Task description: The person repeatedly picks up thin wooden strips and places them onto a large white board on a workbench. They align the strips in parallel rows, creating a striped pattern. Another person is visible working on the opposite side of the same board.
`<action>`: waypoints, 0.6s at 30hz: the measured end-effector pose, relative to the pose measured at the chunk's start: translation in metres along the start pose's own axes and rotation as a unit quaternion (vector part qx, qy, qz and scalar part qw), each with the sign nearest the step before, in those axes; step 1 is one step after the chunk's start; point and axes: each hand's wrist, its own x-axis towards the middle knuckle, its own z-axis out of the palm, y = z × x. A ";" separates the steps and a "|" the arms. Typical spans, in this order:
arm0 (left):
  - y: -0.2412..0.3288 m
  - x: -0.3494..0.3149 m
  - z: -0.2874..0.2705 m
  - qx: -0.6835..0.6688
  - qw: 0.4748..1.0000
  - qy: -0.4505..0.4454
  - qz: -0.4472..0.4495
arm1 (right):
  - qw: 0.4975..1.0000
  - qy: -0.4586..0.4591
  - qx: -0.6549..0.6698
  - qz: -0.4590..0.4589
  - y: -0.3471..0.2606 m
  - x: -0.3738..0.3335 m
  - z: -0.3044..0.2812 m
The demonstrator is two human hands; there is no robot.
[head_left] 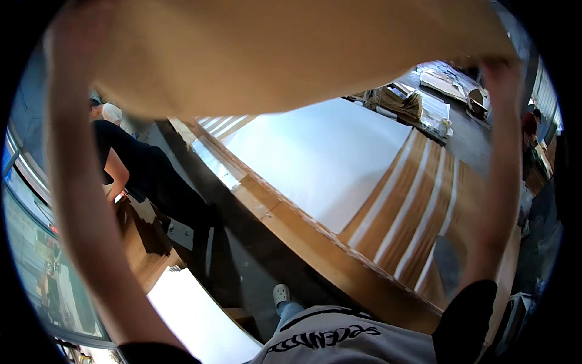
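Observation:
A large brown sheet of cardboard or heavy paper is held up across the top of the view, its near edge sagging in a curve. My left hand, blurred, grips its left side. At the right corner my right hand is closed on the edge, with the fingers partly hidden. Below the raised sheet lies a white sheet on the worktable. Beside it, brown sheets with white strips are fanned out in overlapping steps.
The worktable's brown edge runs diagonally in front of me. At left a person in black bends over brown boards. A white panel lies at lower left. Stacked cardboard stands beyond the table; another person is far right.

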 end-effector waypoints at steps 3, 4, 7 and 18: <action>-0.098 -0.022 -0.071 -0.190 0.980 -0.017 -0.060 | 0.848 -0.066 -0.523 -0.052 -0.091 -0.071 -0.052; -0.126 -0.028 -0.083 -0.209 0.976 0.008 -0.063 | 0.882 -0.043 -0.469 -0.024 -0.099 -0.089 -0.075; -0.199 -0.070 -0.129 -0.105 0.974 0.139 -0.145 | 0.939 0.010 -0.267 0.217 -0.113 -0.198 -0.054; -0.473 -0.309 -0.228 -0.164 0.780 0.215 -0.565 | 0.628 0.132 0.206 0.739 -0.267 -0.396 0.158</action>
